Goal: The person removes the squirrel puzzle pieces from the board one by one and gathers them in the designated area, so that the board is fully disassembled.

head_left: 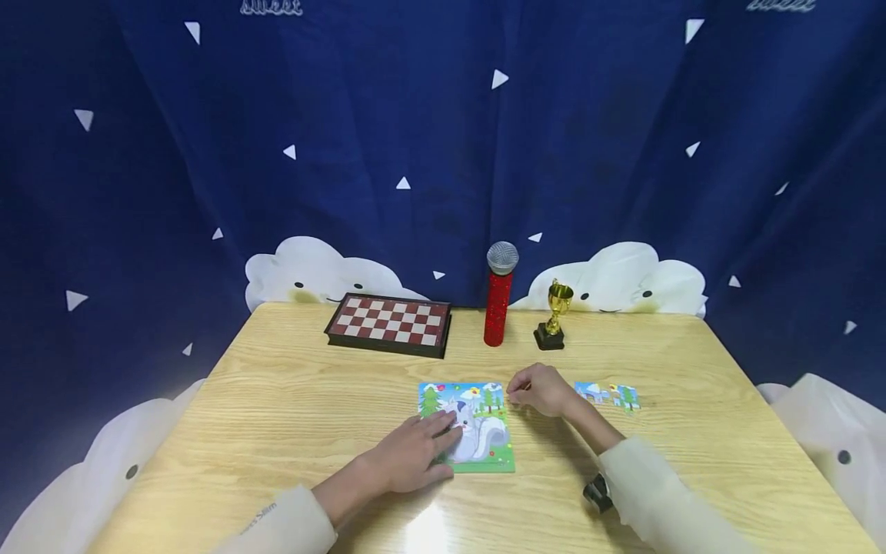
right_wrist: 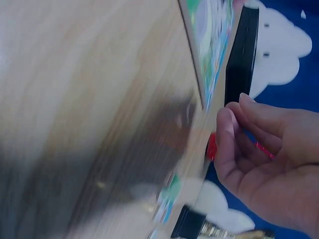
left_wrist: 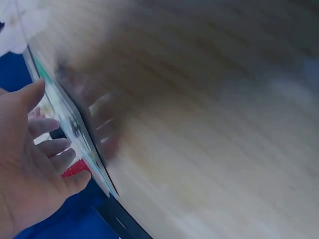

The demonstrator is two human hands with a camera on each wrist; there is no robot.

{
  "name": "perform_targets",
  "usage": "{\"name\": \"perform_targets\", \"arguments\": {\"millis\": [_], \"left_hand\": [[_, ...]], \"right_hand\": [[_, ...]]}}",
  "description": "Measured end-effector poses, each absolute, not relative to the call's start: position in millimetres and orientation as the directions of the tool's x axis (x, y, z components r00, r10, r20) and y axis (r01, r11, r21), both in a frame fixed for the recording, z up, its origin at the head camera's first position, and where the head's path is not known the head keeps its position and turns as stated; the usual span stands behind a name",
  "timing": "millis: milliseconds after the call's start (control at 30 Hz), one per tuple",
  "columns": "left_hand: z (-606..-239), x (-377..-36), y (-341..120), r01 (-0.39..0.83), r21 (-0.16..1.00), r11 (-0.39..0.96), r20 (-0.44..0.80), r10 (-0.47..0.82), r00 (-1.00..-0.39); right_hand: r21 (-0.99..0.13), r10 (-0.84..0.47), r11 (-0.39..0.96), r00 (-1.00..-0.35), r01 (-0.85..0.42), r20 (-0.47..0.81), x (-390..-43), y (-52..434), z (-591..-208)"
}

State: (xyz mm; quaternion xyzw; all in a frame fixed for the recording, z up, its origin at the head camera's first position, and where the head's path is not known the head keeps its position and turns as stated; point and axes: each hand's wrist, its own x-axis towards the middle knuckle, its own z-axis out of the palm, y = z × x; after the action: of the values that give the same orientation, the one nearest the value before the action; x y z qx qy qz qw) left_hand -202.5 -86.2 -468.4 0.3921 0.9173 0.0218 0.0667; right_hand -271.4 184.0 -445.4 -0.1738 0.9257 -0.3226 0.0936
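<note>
A squirrel picture puzzle [head_left: 484, 438] lies flat on the wooden table. My left hand [head_left: 418, 452] rests over its left part with fingers extended, hiding some of the squirrel. In the left wrist view the left hand [left_wrist: 40, 154] has its fingers spread along the puzzle [left_wrist: 70, 117]. Just off the puzzle's upper right edge is my right hand [head_left: 543, 390], its fingers curled. The right wrist view shows the right hand [right_wrist: 269, 144] with thumb and forefinger tips close together and nothing visible between them. Several loose puzzle pieces [head_left: 626, 397] lie to the right of this hand.
Behind the puzzle stand a red microphone [head_left: 497, 308] and a small gold trophy [head_left: 556, 308]. A checkered board box [head_left: 388, 323] lies at the back left. A dark blue curtain [head_left: 443, 138] hangs beyond the table [head_left: 298, 400]. A black device [head_left: 597, 492] shows beneath the right sleeve.
</note>
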Motion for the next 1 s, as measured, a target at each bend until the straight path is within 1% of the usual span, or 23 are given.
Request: {"name": "perform_targets", "arguments": {"millis": [100,233,333,467,567,600,667,800,867,1000], "left_hand": [[-469,-199,-79,0.748,0.073,0.659,-0.091,0.752,-0.653],[-470,-196,-72,0.769,0.049,0.638,-0.089,0.769,-0.633],[-471,-195,-69,0.78,0.011,0.626,-0.091,0.777,-0.623],[-473,-195,-68,0.788,-0.034,0.615,-0.08,0.784,-0.616],[-474,-196,-68,0.787,-0.029,0.617,-0.077,0.783,-0.617],[-475,-196,-68,0.788,-0.028,0.615,-0.075,0.785,-0.615],[-475,-196,-68,0.796,-0.047,0.603,-0.071,0.793,-0.605],[-475,-196,-67,0.815,-0.127,0.565,-0.062,0.816,-0.575],[-474,-195,-66,0.815,-0.151,0.559,-0.068,0.817,-0.573],[-472,-193,-64,0.807,-0.153,0.57,-0.073,0.808,-0.585]], "right_hand": [[-0.647,-0.412,0.713,-0.908,-0.271,-0.074,-266,172,-446],[-0.644,-0.428,0.715,-0.899,-0.272,-0.095,-263,162,-448],[-0.638,-0.427,0.719,-0.899,-0.276,-0.092,-261,158,-450],[-0.632,-0.455,0.703,-0.889,-0.326,-0.049,-259,157,-455],[-0.63,-0.46,0.703,-0.887,-0.329,-0.049,-259,156,-458],[-0.635,-0.446,0.709,-0.892,-0.305,-0.069,-259,155,-460],[-0.635,-0.446,0.712,-0.891,-0.299,-0.081,-260,155,-462],[-0.637,-0.444,0.719,-0.889,-0.278,-0.114,-262,154,-464],[-0.633,-0.444,0.723,-0.888,-0.277,-0.119,-262,153,-464],[-0.619,-0.438,0.735,-0.89,-0.276,-0.124,-264,151,-466]]}}
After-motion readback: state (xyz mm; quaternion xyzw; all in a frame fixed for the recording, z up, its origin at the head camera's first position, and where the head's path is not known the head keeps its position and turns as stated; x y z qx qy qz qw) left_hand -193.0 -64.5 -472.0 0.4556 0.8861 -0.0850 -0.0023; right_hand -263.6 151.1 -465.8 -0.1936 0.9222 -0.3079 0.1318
